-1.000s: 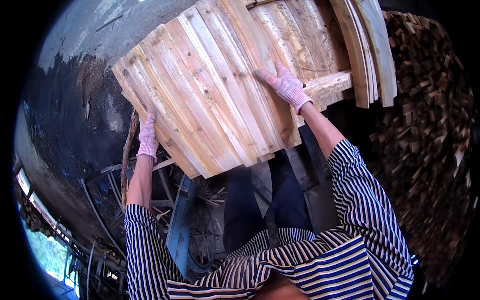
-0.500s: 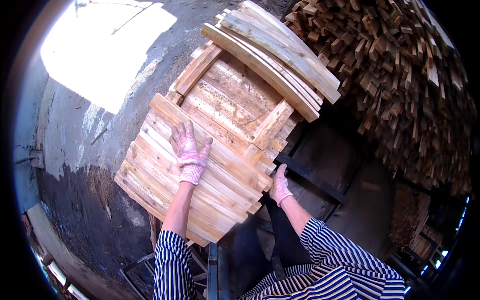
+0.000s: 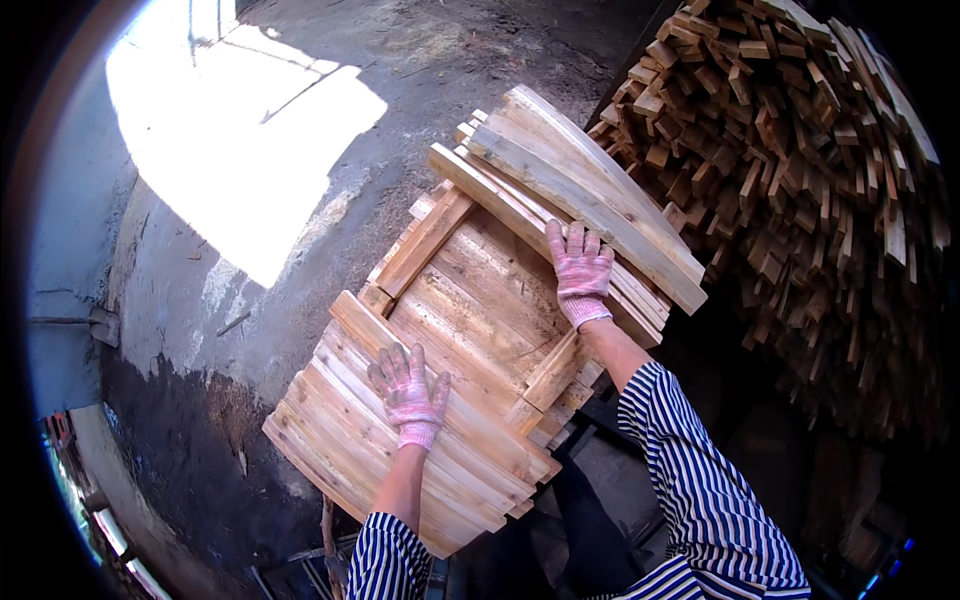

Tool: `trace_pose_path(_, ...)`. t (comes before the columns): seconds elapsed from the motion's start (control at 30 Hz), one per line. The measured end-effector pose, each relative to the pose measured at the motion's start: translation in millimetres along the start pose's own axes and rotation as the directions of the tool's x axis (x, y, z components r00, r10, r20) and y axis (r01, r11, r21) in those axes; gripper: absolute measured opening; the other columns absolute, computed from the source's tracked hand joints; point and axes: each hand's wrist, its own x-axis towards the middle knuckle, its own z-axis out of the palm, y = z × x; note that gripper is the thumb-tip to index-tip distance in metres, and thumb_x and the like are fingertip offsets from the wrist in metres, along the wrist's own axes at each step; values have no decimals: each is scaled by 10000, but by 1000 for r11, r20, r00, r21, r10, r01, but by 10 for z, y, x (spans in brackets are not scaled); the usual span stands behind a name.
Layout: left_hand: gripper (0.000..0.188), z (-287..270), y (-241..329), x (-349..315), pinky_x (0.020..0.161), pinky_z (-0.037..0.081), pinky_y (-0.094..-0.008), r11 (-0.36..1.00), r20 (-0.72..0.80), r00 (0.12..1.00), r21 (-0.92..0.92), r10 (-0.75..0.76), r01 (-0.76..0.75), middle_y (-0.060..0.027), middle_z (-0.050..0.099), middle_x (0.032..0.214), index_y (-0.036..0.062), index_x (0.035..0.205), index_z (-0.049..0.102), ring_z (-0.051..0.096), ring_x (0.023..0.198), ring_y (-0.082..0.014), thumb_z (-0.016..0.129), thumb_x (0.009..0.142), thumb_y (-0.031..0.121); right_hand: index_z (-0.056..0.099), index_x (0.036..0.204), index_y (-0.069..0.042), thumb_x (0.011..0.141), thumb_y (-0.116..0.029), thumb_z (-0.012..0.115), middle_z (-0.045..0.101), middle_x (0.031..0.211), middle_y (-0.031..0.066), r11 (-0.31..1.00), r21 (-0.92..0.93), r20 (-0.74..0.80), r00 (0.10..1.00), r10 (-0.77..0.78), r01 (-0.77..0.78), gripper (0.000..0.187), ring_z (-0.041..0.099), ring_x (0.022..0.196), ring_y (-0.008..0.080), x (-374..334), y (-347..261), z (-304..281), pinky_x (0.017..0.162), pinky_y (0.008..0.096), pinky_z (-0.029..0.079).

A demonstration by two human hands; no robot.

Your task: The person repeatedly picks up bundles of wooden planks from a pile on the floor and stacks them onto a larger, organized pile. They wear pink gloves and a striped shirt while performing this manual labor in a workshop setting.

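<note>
My left hand [image 3: 410, 400], in a pink and white knit glove, lies with fingers spread on the near row of pale wooden slats [image 3: 400, 455]. My right hand [image 3: 582, 268], gloved alike, rests on the far bundle of slats [image 3: 590, 195], its fingers reaching over the bundle's near strips. Between the two rows shows a lower layer of boards [image 3: 480, 300], dusted with sawdust. A short crosswise piece [image 3: 427, 238] borders that layer on the left, and another crosswise piece [image 3: 552, 372] on the right. The right hand's fingertips look slightly bent, with no piece lifted.
A tall stack of cut wood strips [image 3: 770, 160] rises at the right, end faces toward me. Bright sunlight falls on the concrete floor [image 3: 240, 150] at the upper left. Dark metal framing [image 3: 610, 430] stands under the boards, near my legs.
My right hand has moved from the near right corner of the slats up and away onto the far bundle. The left hand stays on the near row. The view has shifted.
</note>
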Motion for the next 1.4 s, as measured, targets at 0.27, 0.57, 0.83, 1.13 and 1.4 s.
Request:
trace_pose_path(0.27,730,-7,-20,7,1247,83,-612,1000,-11,1000,12,-3,3,-259,340,1584,93,1488,476,228,1503,-469,688,881,439,216,1607,-39,910,-165,591,493,1473,221,871,489,489,842,-226,-50,801,562,1266,368,-294,-65,-714,1048,447,499)
trace_pose_path(0.57,720,44,-65,-4,1237,108,-622,999,-45,999,27,21,-20,-260,347,1576,97,1482,477,247,1492,-467,683,887,448,568,1402,-119,815,-286,780,513,1428,185,873,450,-94,982,-165,189,646,516,1286,362,-458,-99,-283,1062,488,446)
trace_pose_path(0.83,692,154,-56,-47,1235,108,-628,997,-96,994,65,57,-51,-236,350,1577,116,1484,479,241,1500,-446,642,924,488,498,1416,-95,868,-453,736,589,1381,161,924,266,262,902,-343,274,697,475,1361,392,11,635,-321,1079,481,441)
trace_pose_path(1.13,704,178,-63,10,1234,112,-624,995,-109,992,83,59,-50,-229,346,1589,127,1501,471,248,1502,-435,627,929,507,688,1137,-110,894,-234,665,675,1238,127,960,277,554,810,-193,40,273,710,1046,309,532,525,-749,811,498,598)
trace_pose_path(1.4,652,69,-6,-51,1239,103,-614,999,-97,995,17,35,-34,-253,338,1591,116,1461,514,234,1509,-455,667,917,440,479,1464,-221,881,-360,702,508,1449,168,926,359,201,959,-198,116,639,551,1276,352,-666,-21,-566,1006,511,494)
